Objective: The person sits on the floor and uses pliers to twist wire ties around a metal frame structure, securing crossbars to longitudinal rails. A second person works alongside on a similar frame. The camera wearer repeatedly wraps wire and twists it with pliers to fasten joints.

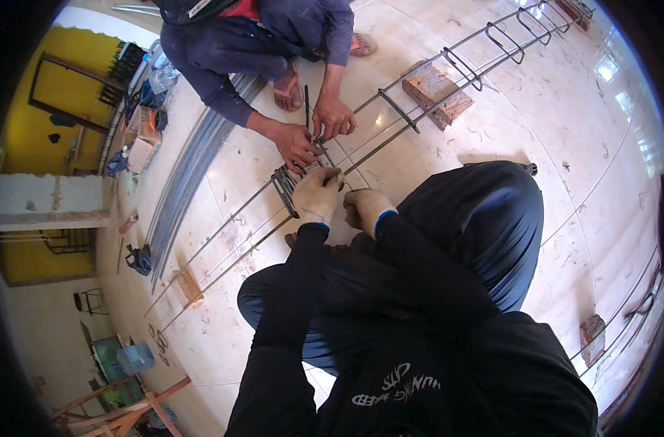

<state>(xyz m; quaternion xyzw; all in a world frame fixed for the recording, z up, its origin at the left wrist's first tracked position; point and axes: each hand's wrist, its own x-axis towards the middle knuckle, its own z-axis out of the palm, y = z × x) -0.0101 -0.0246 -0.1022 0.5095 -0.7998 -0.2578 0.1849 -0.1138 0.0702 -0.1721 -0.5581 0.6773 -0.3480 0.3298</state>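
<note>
Holding its fingers curled, the gloved left hand point(317, 195) is at the metal frame point(399, 111), which slants from eight o'clock to two. The similarly curled right hand point(368, 208) is at its three o'clock; what either pinches cannot be told.

The supporting surface is a glossy, pale tiled floor point(565, 131) with visible joints. Directly on it lie a broken brick point(448, 109) and a second brick point(187, 288), both crossed by bars of the steel reinforcement cage point(398, 111). A long bundle of steel bars point(184, 175) lies at left, near a crumpled black item point(138, 258). Short wire offcuts point(605, 151) are scattered.
</note>
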